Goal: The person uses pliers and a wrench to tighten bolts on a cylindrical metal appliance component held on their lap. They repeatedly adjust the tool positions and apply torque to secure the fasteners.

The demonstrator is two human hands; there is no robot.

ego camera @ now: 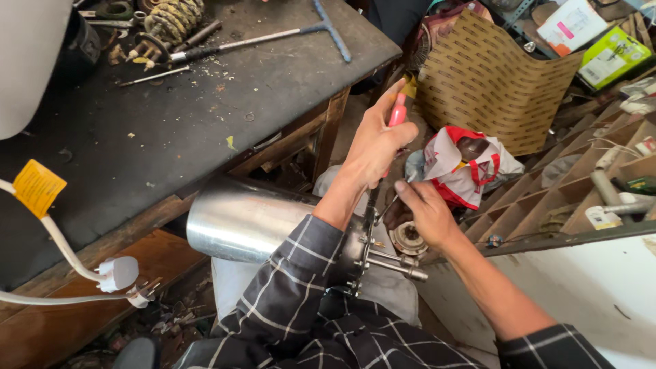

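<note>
Fingers of the left hand (374,147) are closing fully around the pink handle of a screwdriver (396,115), and its thin shaft is pointing down toward the end plate (355,253) of a shiny metal cylinder (239,220). The cylinder is lying across the person's lap, with its closed body toward the dark counter (171,123) and its plate end toward the right. The right hand (425,210) is resting just beside the plate; its fingers are bent and pinching near the tip of the shaft, but I cannot tell if a screw or some other small part is between them, because it is too small to see. A short metal tube (400,266) is sticking out from the plate, and a round toothed part (408,238) is lying just under the right hand.

I judge that the step in hand is working on a fastener at the plate, with the right fingers guiding the tip. The next move is asking for the tip to be seated squarely in the head before turning, and for the cylinder to be kept from rolling on the lap.

On the counter a blue T-handle wrench (301,31) and a coil spring (171,19) are lying well apart from the hands, and a white plug (117,273) is hanging at the counter's edge.
</note>
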